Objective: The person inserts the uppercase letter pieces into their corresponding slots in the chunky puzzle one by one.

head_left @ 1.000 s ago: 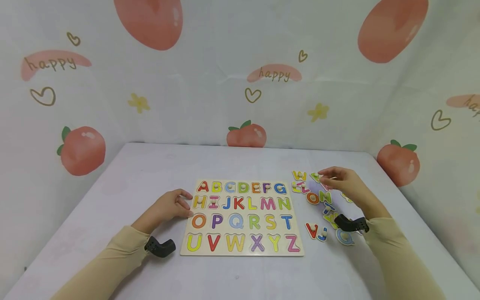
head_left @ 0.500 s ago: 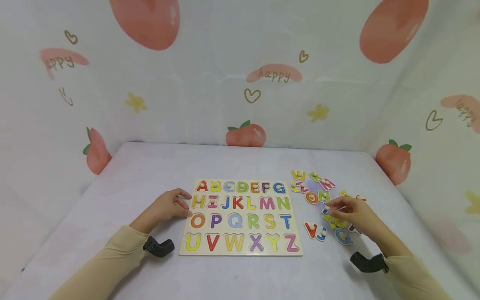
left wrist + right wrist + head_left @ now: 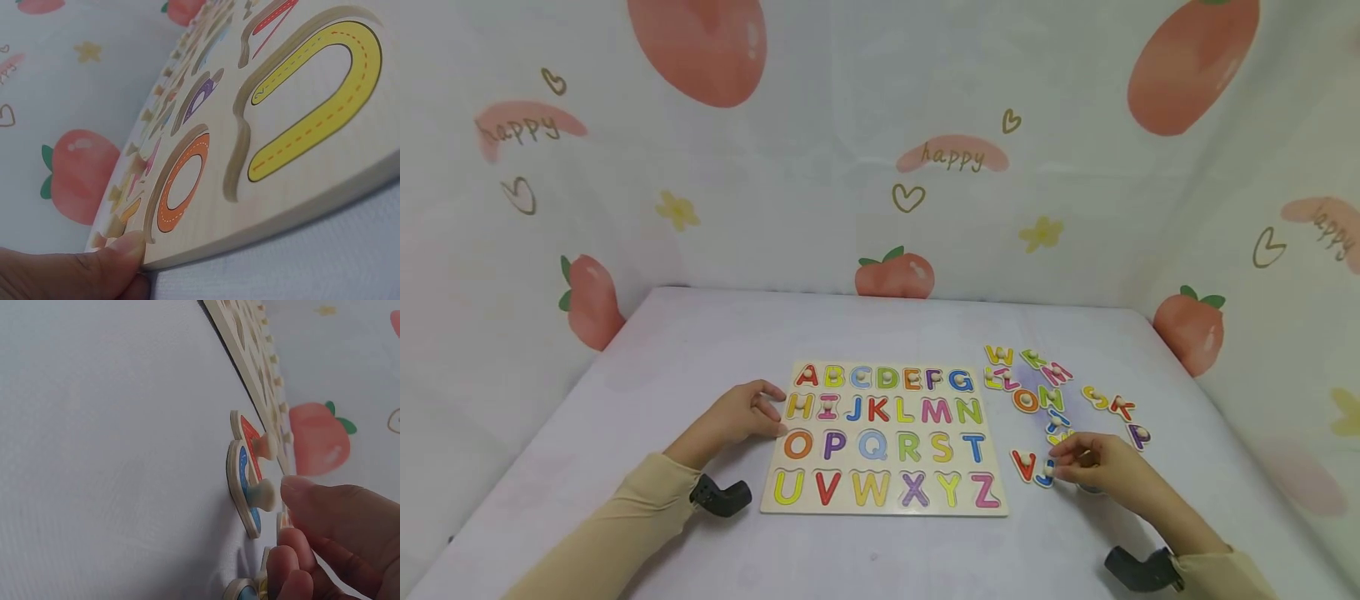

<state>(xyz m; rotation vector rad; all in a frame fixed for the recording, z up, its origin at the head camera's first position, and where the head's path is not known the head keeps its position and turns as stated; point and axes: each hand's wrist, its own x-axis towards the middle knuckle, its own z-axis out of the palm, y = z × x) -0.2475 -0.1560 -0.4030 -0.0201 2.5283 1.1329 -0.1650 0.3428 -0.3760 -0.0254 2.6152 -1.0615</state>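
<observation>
A wooden alphabet puzzle board [image 3: 891,492] lies on the table. Its top row and the H and I bear knobbed letters; the other recesses show printed letters. My left hand [image 3: 741,417] holds the board's left edge, the thumb [image 3: 128,244] over the rim in the left wrist view. On the right, my right hand [image 3: 1108,471] hovers by the blue letter J [image 3: 1042,479], thumb and fingers bent and parted. In the right wrist view, a small gap separates the thumb [image 3: 300,484] from the J's knob [image 3: 262,495]. The red letter V [image 3: 1022,465] lies beside the J.
Loose knobbed letters lie right of the board, among them W [image 3: 999,354], M [image 3: 1057,373], O [image 3: 1026,400], N [image 3: 1051,397], S [image 3: 1094,397], K [image 3: 1122,407] and P [image 3: 1138,436]. The right hand partly hides several others. A printed cloth [image 3: 775,225] hangs behind the table.
My right hand has come from the far letters near R and M, over the middle of the pile, down toward the J. The left hand stays at the board's edge.
</observation>
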